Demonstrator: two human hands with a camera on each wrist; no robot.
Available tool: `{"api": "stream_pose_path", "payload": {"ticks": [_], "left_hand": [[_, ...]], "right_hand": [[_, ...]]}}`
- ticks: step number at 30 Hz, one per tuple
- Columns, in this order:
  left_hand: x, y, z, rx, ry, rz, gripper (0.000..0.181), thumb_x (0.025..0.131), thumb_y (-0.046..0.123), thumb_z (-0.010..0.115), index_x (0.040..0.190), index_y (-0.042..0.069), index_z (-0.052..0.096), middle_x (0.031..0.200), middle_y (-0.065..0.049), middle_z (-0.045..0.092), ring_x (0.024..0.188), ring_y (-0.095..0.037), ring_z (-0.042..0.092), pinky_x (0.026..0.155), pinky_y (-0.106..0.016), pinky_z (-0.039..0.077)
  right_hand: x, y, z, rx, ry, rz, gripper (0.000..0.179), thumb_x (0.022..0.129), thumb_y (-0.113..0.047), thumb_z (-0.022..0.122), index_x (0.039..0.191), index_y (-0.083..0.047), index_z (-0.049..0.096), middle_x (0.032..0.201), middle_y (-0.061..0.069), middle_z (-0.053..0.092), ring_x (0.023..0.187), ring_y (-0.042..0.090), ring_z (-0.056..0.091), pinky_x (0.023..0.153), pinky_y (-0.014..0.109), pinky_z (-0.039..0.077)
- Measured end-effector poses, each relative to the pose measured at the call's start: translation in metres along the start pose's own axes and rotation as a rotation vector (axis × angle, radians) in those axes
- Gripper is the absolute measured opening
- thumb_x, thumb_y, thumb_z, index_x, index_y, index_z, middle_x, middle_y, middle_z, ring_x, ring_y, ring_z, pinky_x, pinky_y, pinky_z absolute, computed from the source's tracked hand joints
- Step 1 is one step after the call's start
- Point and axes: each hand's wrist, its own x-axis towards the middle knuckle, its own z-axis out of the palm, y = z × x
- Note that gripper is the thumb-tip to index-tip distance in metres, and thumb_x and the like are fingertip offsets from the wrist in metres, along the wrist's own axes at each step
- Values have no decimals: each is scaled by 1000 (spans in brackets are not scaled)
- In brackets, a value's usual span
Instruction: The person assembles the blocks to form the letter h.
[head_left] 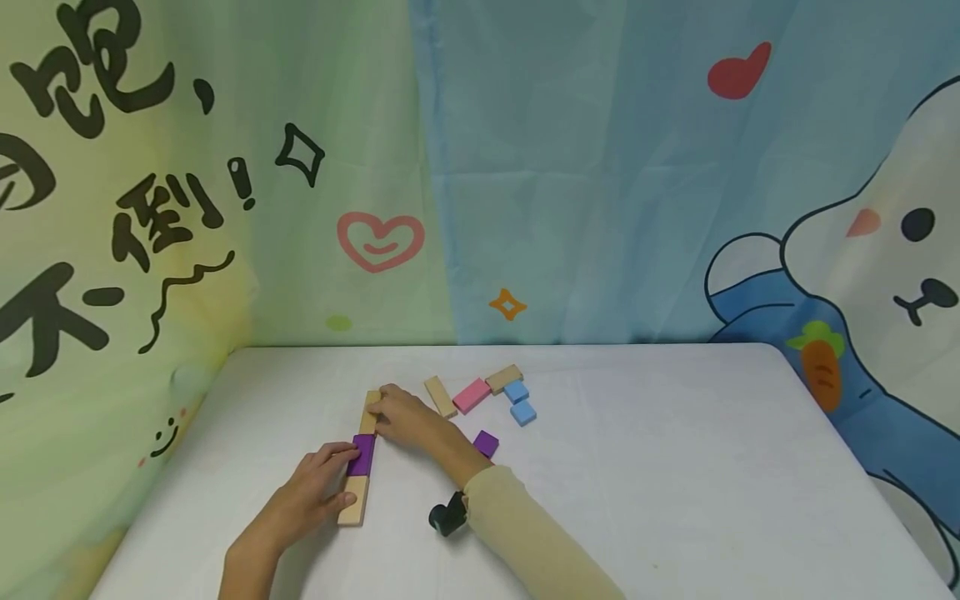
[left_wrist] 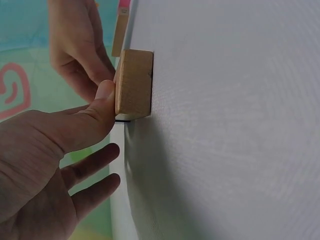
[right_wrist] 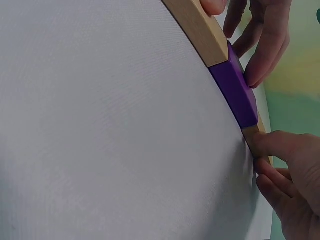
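Note:
Three blocks lie end to end in a row on the white table: a near wooden block (head_left: 356,508), a purple block (head_left: 363,462) and a far wooden block (head_left: 367,422). My left hand (head_left: 300,494) rests along the row, its thumb on the near wooden block and a fingertip on the purple one. In the left wrist view its other fingers are extended. At the far end, my right hand (head_left: 411,423) pinches the far wooden block between thumb and fingers. The right wrist view shows the purple block (right_wrist: 234,95) meeting both wooden ones.
Right of the row lie loose blocks: a slanted wooden block (head_left: 440,397), a pink block (head_left: 472,396), another wooden block (head_left: 504,378) and two small blue blocks (head_left: 522,412). A purple block (head_left: 486,442) sits partly behind my right forearm. A printed curtain (head_left: 570,250) hangs behind the table.

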Motion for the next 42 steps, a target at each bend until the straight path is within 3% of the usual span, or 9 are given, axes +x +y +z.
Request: {"api": "stream_pose_path", "payload": {"ticks": [8,14,19,27,35,42], "left_hand": [[1,1,-2,1,-28,-19,56,86,19,72,136,6,52,139,-10,50,124,-35,49,93,-56,50],[7,2,-10,9,-96,-40,67,85,21,72,144,7,44,141,-14,45,126,-36,46,91,-55,51],[16,5,-15,21,-170,-88,78,83,24,74,149,8,36,143,-14,41,130,-35,42,98,-56,47],[26,9,-20,28,-223,-79,82,78,22,78,147,4,38,137,-12,42,122,-30,43,98,-54,47],[31,17,-21,83,-243,-96,82,73,20,81,143,3,44,130,-8,44,120,-28,44,95,-51,49],[30,20,-22,148,-234,-68,82,73,22,81,143,2,44,140,-10,40,127,-35,42,96,-53,50]], "right_hand": [[0,2,4,-15,5,-28,40,94,-23,64,133,-15,60,147,14,47,138,23,44,115,28,37],[-2,1,2,-10,-7,-26,43,94,-25,64,135,-16,58,151,14,43,141,24,41,117,29,33],[-5,1,-1,17,-12,-18,46,93,-25,65,137,-15,56,153,14,40,143,24,38,118,30,31],[-6,3,2,68,-26,-4,48,93,-25,65,139,-15,54,154,13,38,143,24,38,118,32,32],[-10,5,1,102,-35,3,50,94,-20,64,141,-12,51,155,14,36,143,25,37,118,31,32],[-17,14,-3,84,55,4,48,96,-25,60,141,-15,50,153,8,40,139,23,44,113,34,40]]}}
